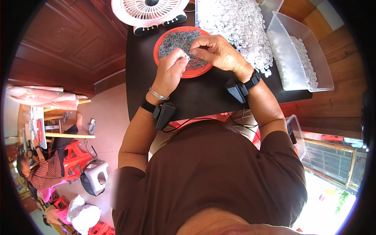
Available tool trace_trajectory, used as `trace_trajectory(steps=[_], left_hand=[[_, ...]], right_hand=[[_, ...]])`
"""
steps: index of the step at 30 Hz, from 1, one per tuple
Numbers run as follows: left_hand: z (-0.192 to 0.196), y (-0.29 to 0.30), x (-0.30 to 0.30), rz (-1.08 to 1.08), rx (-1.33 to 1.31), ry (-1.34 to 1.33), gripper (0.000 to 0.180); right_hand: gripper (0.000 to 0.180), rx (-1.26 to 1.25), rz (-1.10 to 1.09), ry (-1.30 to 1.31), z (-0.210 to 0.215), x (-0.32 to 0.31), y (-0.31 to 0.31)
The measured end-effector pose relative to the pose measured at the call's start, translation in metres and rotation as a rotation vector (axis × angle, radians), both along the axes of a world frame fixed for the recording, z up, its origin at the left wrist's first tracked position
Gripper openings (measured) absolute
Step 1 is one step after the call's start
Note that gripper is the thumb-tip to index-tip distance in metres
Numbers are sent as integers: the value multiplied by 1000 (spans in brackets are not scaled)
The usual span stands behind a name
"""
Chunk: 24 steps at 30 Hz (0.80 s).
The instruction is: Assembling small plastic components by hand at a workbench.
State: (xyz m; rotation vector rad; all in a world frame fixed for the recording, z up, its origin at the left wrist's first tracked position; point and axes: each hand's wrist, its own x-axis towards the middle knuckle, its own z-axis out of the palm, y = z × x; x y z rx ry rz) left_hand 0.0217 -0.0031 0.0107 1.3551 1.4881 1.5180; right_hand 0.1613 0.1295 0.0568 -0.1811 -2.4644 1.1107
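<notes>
White, small plastic piece (186, 57) pinched above a round red plastic basin (199, 73)

The left hand (170, 67) grips the white piece between thumb and fingers, over the near part of the basin. The right hand (221, 53) is just beside it on the right, its fingers curled toward the thumb; whether they hold anything cannot be told. Below both hands, slender grey pieces (172, 39) fill the basin, which stands on a dark, smooth-topped table (143, 80).

To the right of the basin spreads a thick heap of small white plastic pieces (246, 29), some lying loose at its near edge. Farther right stands a translucent rectangular plastic bin (323, 72) with more white pieces inside. At the far left of the table is a round white fan (150, 8) with black shoe-shaped feet. A silvery bracelet (158, 94) circles the left wrist, and a black strap (255, 77) circles the right.
</notes>
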Motion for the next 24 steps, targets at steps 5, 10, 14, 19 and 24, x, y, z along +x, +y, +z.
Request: trace_trajectory(steps=[5, 10, 14, 19, 24], left_hand=[[-1, 0, 1, -3, 10, 14, 12], [2, -1, 1, -16, 0, 9, 11], [0, -1, 1, -8, 10, 43, 10], [-3, 0, 0, -1, 24, 92, 9], [-2, 0, 0, -11, 38, 61, 11]], right_hand=[[7, 55, 49, 6, -6, -1, 3], [8, 60, 58, 35, -8, -2, 3], [7, 43, 50, 4, -8, -3, 2], [8, 71, 67, 42, -8, -3, 1], [8, 80, 57, 42, -6, -2, 1]])
